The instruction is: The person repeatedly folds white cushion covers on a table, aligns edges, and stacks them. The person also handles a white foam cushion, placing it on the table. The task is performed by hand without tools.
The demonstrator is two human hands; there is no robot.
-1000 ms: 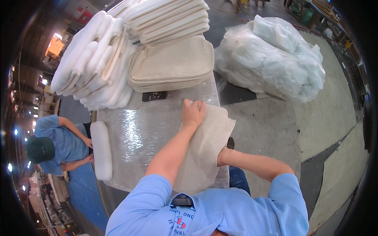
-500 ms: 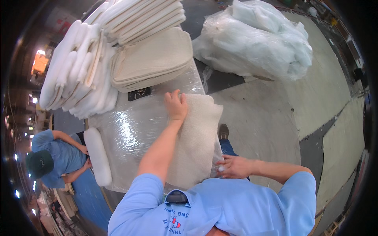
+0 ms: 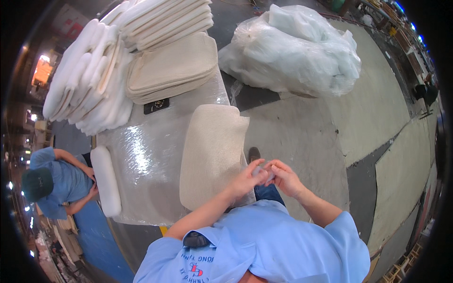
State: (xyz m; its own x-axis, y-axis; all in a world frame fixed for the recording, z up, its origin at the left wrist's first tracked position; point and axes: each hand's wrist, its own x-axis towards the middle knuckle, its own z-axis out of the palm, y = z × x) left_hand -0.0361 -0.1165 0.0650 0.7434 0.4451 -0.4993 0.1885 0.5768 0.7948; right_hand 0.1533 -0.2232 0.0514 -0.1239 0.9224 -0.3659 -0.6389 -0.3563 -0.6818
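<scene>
A beige fabric mat (image 3: 212, 148) with rounded corners lies on the plastic-wrapped table (image 3: 155, 181), close to its right edge. Both hands are together in front of my body, just past the mat's near right corner. My right hand (image 3: 285, 180) curls its fingers around a small whitish, translucent thing (image 3: 262, 172) whose kind I cannot make out. From the other side my left hand (image 3: 247, 180) closes its fingers against the same spot. What its fingertips grip is partly hidden. My left forearm passes over the mat's near edge.
A stack of beige mats (image 3: 172, 68) and folded white padded pieces (image 3: 87, 75) fill the table's far side. A black phone-like object (image 3: 156, 106) lies beside them. A large plastic-wrapped white bundle (image 3: 297, 54) stands beyond. A co-worker (image 3: 63, 181) holds a white roll (image 3: 105, 181) at left.
My left hand has left the mat's far edge and come back to meet the right hand. The right hand has risen from the table's near right corner with the small whitish thing.
</scene>
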